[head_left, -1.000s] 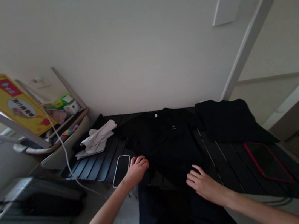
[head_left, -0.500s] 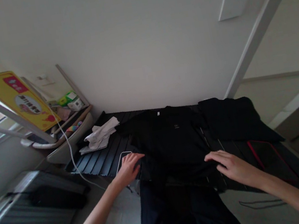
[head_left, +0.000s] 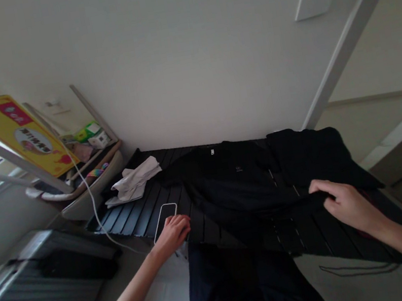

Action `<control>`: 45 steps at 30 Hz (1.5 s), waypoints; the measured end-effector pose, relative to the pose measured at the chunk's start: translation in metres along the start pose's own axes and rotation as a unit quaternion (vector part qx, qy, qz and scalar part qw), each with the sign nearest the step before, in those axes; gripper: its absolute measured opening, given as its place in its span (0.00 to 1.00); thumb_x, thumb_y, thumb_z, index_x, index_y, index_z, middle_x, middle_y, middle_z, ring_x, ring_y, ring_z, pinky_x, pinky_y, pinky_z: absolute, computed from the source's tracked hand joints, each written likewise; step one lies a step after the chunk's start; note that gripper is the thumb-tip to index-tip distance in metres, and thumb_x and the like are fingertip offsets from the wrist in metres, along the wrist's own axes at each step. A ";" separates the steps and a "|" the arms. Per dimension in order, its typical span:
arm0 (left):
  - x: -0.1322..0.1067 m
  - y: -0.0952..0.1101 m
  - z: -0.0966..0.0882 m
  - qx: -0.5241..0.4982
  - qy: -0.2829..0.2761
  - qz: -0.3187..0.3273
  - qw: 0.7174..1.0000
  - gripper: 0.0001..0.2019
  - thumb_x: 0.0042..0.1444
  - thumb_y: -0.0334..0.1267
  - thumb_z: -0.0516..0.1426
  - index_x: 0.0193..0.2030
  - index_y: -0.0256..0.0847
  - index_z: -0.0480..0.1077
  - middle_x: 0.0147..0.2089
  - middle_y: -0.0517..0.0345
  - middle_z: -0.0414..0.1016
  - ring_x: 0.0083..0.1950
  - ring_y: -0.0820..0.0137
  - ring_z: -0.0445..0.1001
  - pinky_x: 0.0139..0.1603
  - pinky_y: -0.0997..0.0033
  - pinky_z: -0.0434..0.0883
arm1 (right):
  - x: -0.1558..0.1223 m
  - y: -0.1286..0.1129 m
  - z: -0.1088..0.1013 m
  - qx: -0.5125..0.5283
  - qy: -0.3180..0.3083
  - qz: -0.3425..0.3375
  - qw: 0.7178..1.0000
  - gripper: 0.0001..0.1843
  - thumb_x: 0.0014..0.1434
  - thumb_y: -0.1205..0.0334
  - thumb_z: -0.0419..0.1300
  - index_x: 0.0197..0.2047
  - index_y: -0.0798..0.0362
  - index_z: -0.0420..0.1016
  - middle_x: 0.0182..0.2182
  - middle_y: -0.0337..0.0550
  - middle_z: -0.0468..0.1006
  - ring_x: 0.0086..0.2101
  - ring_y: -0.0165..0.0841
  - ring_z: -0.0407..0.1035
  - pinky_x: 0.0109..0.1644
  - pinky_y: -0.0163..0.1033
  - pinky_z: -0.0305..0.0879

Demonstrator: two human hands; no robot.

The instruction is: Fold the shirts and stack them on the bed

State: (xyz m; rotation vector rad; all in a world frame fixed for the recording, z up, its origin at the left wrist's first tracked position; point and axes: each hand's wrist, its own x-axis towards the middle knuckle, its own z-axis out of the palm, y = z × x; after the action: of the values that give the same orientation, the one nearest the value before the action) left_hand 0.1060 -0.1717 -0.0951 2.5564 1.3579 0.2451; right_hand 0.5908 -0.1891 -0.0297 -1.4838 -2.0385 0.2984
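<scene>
A black T-shirt [head_left: 225,182] lies on a dark slatted bench [head_left: 208,229], its collar with a white tag toward the wall. Off to the right, my right hand [head_left: 348,203] is closed on the shirt's lower edge, which stretches out taut toward it. The left lower part of the shirt is drawn diagonally across, leaving slats bare. My left hand [head_left: 174,232] rests beside a white-edged phone [head_left: 164,218], fingers curled together. Bare slats show between that hand and the shirt, and no cloth is visible in it.
Folded dark cloth [head_left: 310,158] lies on the bench's right, and crumpled white cloth [head_left: 136,179] on its left. A dark red-edged item is mostly hidden behind my right arm. A white cable [head_left: 94,204] hangs at left above a suitcase [head_left: 48,294]. The wall [head_left: 202,68] stands behind.
My right hand has moved right, pulling the shirt's lower edge with it. My left hand has curled its fingers and shifted slightly left and down. More of the phone and slats shows.
</scene>
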 end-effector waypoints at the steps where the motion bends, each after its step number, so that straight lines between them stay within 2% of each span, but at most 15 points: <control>1: 0.003 0.007 0.000 0.002 0.011 -0.001 1.000 0.10 0.64 0.39 0.51 0.50 0.45 0.66 0.57 0.54 0.69 0.58 0.65 0.66 0.59 0.60 0.59 | -0.001 0.000 0.002 0.004 -0.014 -0.006 1.000 0.11 0.43 0.71 0.47 0.28 0.47 0.64 0.26 0.39 0.71 0.31 0.33 0.69 0.35 0.34 0.64; 5: 0.031 0.043 0.021 0.011 0.003 0.046 0.999 0.26 0.60 0.40 0.57 0.64 0.50 0.56 0.66 0.54 0.60 0.66 0.60 0.56 0.63 0.54 0.55 | 0.001 -0.013 0.008 0.021 -0.015 -0.030 0.999 0.12 0.43 0.72 0.46 0.29 0.47 0.64 0.29 0.39 0.72 0.34 0.34 0.70 0.39 0.35 0.65; 8: 0.055 0.068 0.050 0.013 -0.030 0.083 0.996 0.32 0.56 0.45 0.61 0.66 0.53 0.54 0.68 0.54 0.57 0.68 0.55 0.52 0.62 0.47 0.56 | 0.013 -0.020 0.000 0.017 0.028 -0.033 0.999 0.13 0.44 0.72 0.46 0.31 0.47 0.65 0.33 0.41 0.74 0.37 0.34 0.70 0.41 0.36 0.65; 11: 0.070 0.084 0.074 0.032 -0.043 0.079 0.995 0.21 0.58 0.43 0.59 0.58 0.51 0.63 0.64 0.53 0.62 0.66 0.53 0.54 0.60 0.46 0.58 | 0.026 -0.014 -0.013 -0.004 0.061 -0.024 0.998 0.14 0.43 0.72 0.47 0.32 0.47 0.66 0.33 0.41 0.74 0.37 0.35 0.70 0.42 0.37 0.65; 14: 0.071 0.082 0.082 0.060 -0.045 0.072 0.995 0.11 0.61 0.35 0.55 0.50 0.47 0.67 0.59 0.53 0.66 0.65 0.58 0.57 0.61 0.50 0.58 | 0.033 0.007 -0.019 -0.034 0.077 -0.006 0.996 0.14 0.43 0.70 0.48 0.32 0.47 0.67 0.33 0.41 0.75 0.36 0.37 0.71 0.42 0.39 0.65; 17: 0.057 0.060 0.068 0.067 -0.056 0.085 0.993 0.10 0.61 0.32 0.54 0.48 0.46 0.68 0.57 0.54 0.67 0.64 0.60 0.58 0.65 0.51 0.53 | 0.029 0.037 -0.020 -0.059 0.064 0.003 0.996 0.14 0.43 0.71 0.47 0.32 0.48 0.67 0.34 0.43 0.76 0.37 0.39 0.72 0.41 0.41 0.65; 20: 0.030 0.026 0.041 0.054 -0.057 0.066 0.995 0.09 0.59 0.32 0.55 0.45 0.46 0.69 0.56 0.56 0.69 0.65 0.60 0.56 0.66 0.51 0.50 | 0.021 0.068 -0.017 -0.080 0.018 -0.012 0.997 0.15 0.42 0.72 0.47 0.32 0.48 0.67 0.35 0.44 0.77 0.39 0.41 0.72 0.44 0.43 0.64; 23: 0.005 0.000 0.014 0.033 -0.034 0.016 0.999 0.08 0.60 0.32 0.53 0.43 0.47 0.69 0.54 0.58 0.71 0.65 0.60 0.56 0.64 0.52 0.53 | 0.010 0.090 -0.006 -0.134 -0.086 -0.010 0.987 0.13 0.40 0.73 0.48 0.26 0.48 0.67 0.30 0.41 0.76 0.36 0.39 0.71 0.44 0.43 0.63; 26: -0.008 -0.004 -0.003 0.014 -0.028 -0.001 1.000 0.06 0.60 0.34 0.54 0.41 0.47 0.70 0.55 0.60 0.71 0.65 0.59 0.55 0.64 0.53 0.53 | -0.002 0.089 0.020 -0.183 -0.215 0.041 0.958 0.13 0.41 0.74 0.48 0.22 0.48 0.69 0.27 0.40 0.76 0.35 0.38 0.71 0.44 0.46 0.62; 29: -0.008 0.011 -0.009 -0.018 -0.052 0.024 0.998 0.04 0.61 0.35 0.54 0.39 0.46 0.70 0.57 0.62 0.71 0.67 0.60 0.53 0.65 0.54 0.53 | -0.011 0.055 0.054 -0.167 -0.253 0.046 0.952 0.18 0.42 0.74 0.51 0.31 0.46 0.76 0.41 0.43 0.79 0.47 0.43 0.69 0.52 0.54 0.59; 32: 0.000 0.030 -0.012 -0.054 -0.047 0.034 0.997 0.06 0.62 0.35 0.53 0.42 0.47 0.70 0.54 0.61 0.72 0.67 0.63 0.55 0.65 0.56 0.55 | -0.012 -0.010 0.085 -0.093 -0.253 -0.025 0.963 0.23 0.49 0.70 0.53 0.48 0.45 0.74 0.55 0.45 0.72 0.58 0.43 0.61 0.62 0.58 0.50; 35: 0.011 0.042 -0.016 -0.094 -0.006 0.016 0.995 0.07 0.64 0.37 0.51 0.44 0.45 0.70 0.54 0.55 0.71 0.63 0.64 0.60 0.63 0.59 0.59 | -0.009 -0.089 0.112 0.037 -0.277 -0.081 0.957 0.23 0.57 0.56 0.56 0.57 0.47 0.67 0.56 0.45 0.72 0.56 0.39 0.64 0.65 0.53 0.47; 39: 0.026 0.052 -0.024 -0.149 0.025 0.018 0.988 0.10 0.66 0.42 0.48 0.44 0.44 0.68 0.48 0.56 0.74 0.56 0.67 0.66 0.61 0.61 0.62 | -0.004 -0.175 0.155 0.101 -0.203 -0.050 0.973 0.32 0.54 0.42 0.60 0.56 0.53 0.65 0.49 0.51 0.77 0.50 0.43 0.70 0.63 0.56 0.48; 42: 0.028 0.053 -0.026 -0.166 0.037 0.019 0.985 0.11 0.66 0.45 0.48 0.42 0.44 0.69 0.41 0.58 0.75 0.53 0.68 0.67 0.60 0.64 0.64 | -0.002 -0.205 0.182 0.048 -0.145 -0.009 0.988 0.20 0.59 0.54 0.57 0.52 0.54 0.66 0.41 0.51 0.80 0.43 0.42 0.74 0.60 0.54 0.54; 45: 0.024 0.039 -0.024 -0.170 0.062 -0.002 0.984 0.14 0.66 0.46 0.47 0.37 0.44 0.69 0.37 0.60 0.76 0.46 0.69 0.71 0.62 0.63 0.60 | -0.004 -0.212 0.190 0.008 -0.148 -0.010 0.989 0.14 0.60 0.71 0.50 0.48 0.53 0.68 0.34 0.46 0.81 0.37 0.36 0.75 0.59 0.50 0.56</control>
State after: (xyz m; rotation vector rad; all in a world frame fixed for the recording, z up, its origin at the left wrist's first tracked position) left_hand 0.1443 -0.1701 -0.0597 2.2854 1.2388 0.5903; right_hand 0.3141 -0.2366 -0.0764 -1.4789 -2.2728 0.5547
